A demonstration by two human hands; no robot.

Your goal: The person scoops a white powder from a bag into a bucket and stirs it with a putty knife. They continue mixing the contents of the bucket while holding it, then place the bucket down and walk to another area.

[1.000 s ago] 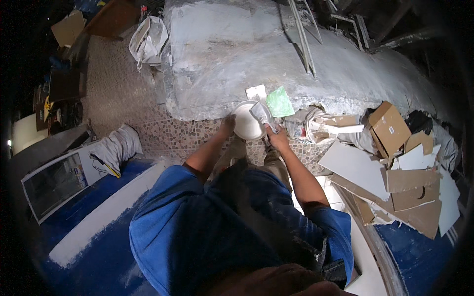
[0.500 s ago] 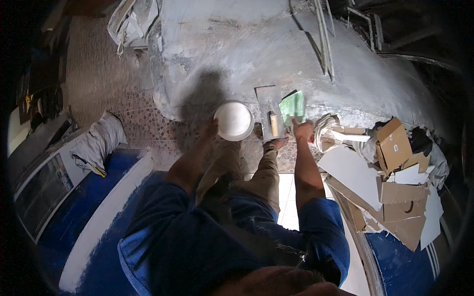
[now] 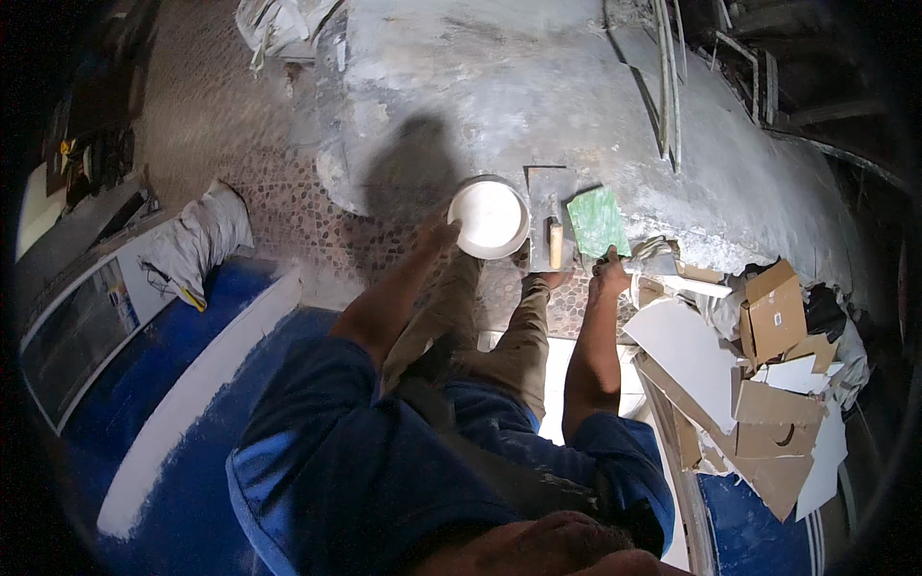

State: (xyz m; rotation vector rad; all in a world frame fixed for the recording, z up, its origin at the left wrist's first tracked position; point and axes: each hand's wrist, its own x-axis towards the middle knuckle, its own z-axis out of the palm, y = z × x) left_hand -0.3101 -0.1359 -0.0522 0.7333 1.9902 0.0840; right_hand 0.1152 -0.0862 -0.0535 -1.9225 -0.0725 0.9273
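Observation:
My left hand (image 3: 440,233) grips the rim of a round white tub (image 3: 488,219), and its fingers are partly hidden by the tub wall. Pale white material shows inside the tub. My right hand (image 3: 611,276) is closed on the near right corner of a flat, square green sheet (image 3: 597,221) with whitish smears. Between tub and sheet lies a rectangular plastering trowel (image 3: 556,247), its wooden handle facing up. Neither hand touches the trowel.
A grey, plaster-smeared surface (image 3: 499,96) stretches ahead, with upright poles (image 3: 669,96) on it. Pebble-patterned flooring (image 3: 288,211) lies at left. Torn cardboard (image 3: 773,317) and white boards are heaped at right. A stuffed white sack (image 3: 206,235) rests on the left.
The whole view has shifted. My right hand has drawn back toward me with the green sheet, which now shows more of its face. My left hand stays on the tub.

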